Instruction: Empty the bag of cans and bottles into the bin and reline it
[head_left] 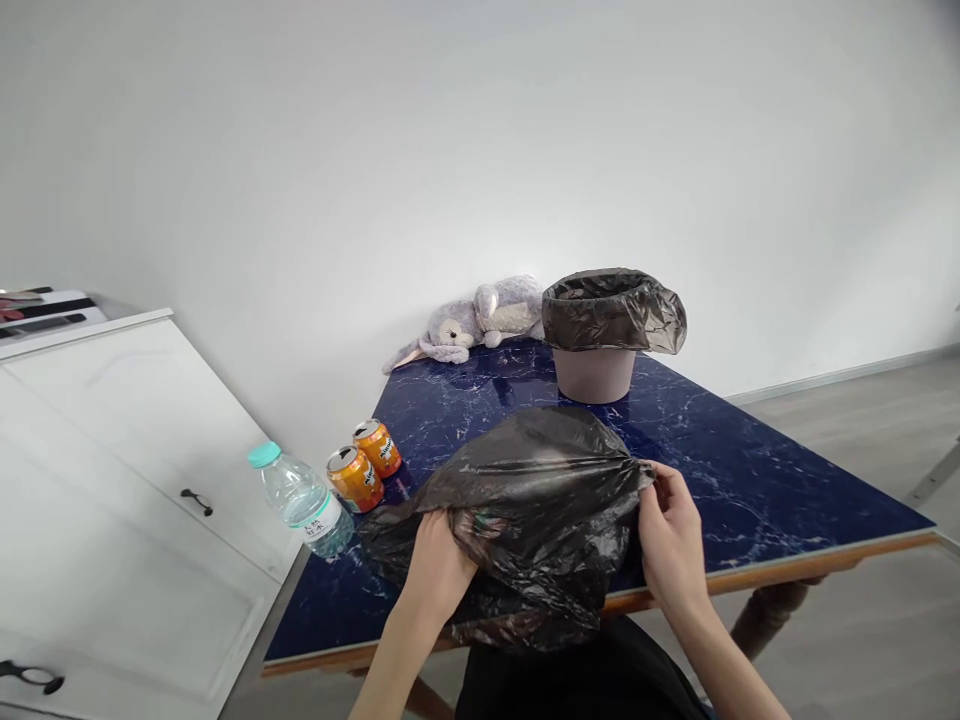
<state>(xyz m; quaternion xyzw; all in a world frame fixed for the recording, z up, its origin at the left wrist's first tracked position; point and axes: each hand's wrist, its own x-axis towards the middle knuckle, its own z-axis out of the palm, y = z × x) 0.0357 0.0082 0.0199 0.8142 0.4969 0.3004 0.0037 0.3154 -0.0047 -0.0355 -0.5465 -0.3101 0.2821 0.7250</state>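
Note:
A black plastic garbage bag (540, 520) is bunched at the front edge of the table, with some colored contents showing faintly through the film. My right hand (671, 530) pinches the gathered edge of the bag on its right side. On the left side my left hand (439, 565) is closed on the bag; its fingertips are hidden by the film. Just left of the bag stand two orange drink cans (356, 480) with opened tops. Beside them is a clear water bottle (304, 500) with a turquoise cap.
A small pinkish-gray trash bin (594, 375) lined with a dark bag (611, 312) stands at the back of the blue marbled table (750, 480). A gray plush rabbit (472, 320) lies against the wall to its left. A white cabinet (142, 480) stands left of the table.

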